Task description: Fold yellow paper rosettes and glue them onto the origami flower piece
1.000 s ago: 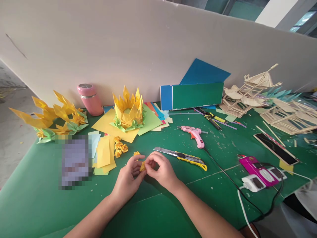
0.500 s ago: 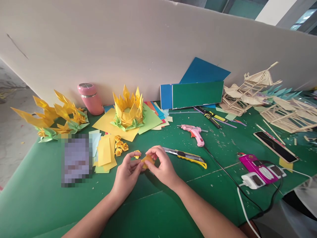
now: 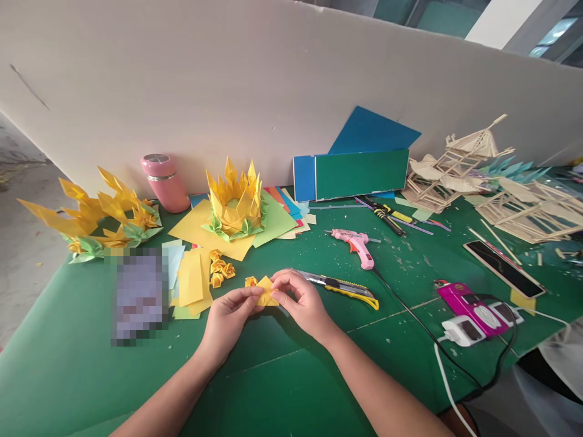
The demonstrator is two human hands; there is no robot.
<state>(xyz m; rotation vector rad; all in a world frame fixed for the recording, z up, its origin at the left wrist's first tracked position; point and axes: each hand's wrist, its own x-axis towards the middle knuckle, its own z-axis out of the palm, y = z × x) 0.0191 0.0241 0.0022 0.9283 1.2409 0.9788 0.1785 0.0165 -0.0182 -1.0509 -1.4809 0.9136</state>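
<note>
Green table (image 3: 291,394): spread beneath the handwork.
Left hand (image 3: 229,317): narrow, pinching the left side of the paper (image 3: 267,292).
Right hand (image 3: 303,301): narrow too, pinching the right side.
Paper: between both hands, neither nearer; squarish, no plain long axis; creases too small to read.
Rose (image 3: 251,281): just beyond the paper.

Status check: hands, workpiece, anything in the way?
Left hand, right hand both pinching. Yellow paper held between them. Utility knife lying close beside right hand.
</note>
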